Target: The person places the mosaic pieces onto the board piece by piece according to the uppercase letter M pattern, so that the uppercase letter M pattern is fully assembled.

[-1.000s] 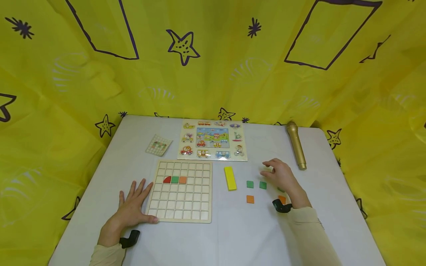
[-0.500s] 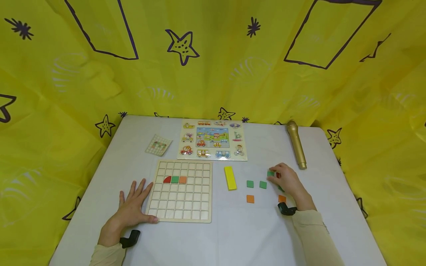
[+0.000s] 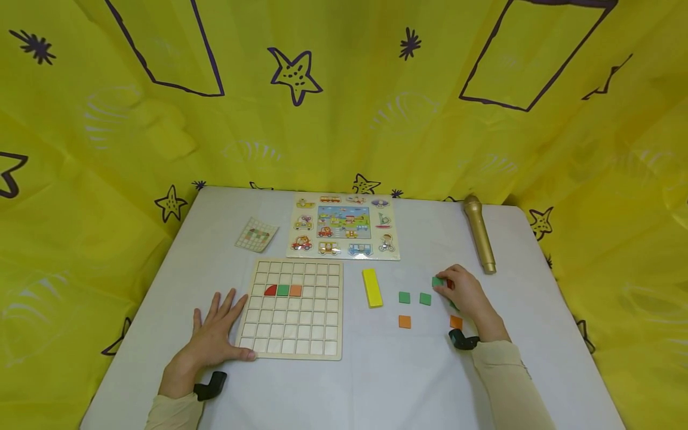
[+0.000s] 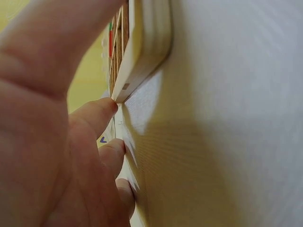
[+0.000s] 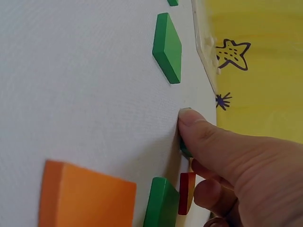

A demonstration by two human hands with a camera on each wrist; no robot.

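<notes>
My left hand [image 3: 211,340] lies with fingers spread at the left side of a wooden grid board [image 3: 290,352]. Its thumb rests on the near left corner and the forefinger reaches the left edge. In the grid sit a red quarter-round piece [image 3: 270,291], a green square [image 3: 282,291] and an orange square [image 3: 295,291]. To the right, my right hand [image 3: 466,292] pinches a green square tile [image 3: 438,281] at the tabletop; in the right wrist view the thumb [image 5: 203,132] covers most of it. A red piece [image 5: 186,193] lies beside the fingers, partly hidden.
Loose green tiles [image 3: 404,297] and orange tiles [image 3: 405,322] lie near the right hand. A yellow block [image 3: 372,288] is right of the board. Behind are a pattern card [image 3: 257,234], a vehicle picture puzzle [image 3: 344,251] and a gold microphone [image 3: 478,236].
My right hand has shifted slightly right and come down, its thumb and fingers closing on the green tile. It is nearly still over the last half second. The left hand stays put.
</notes>
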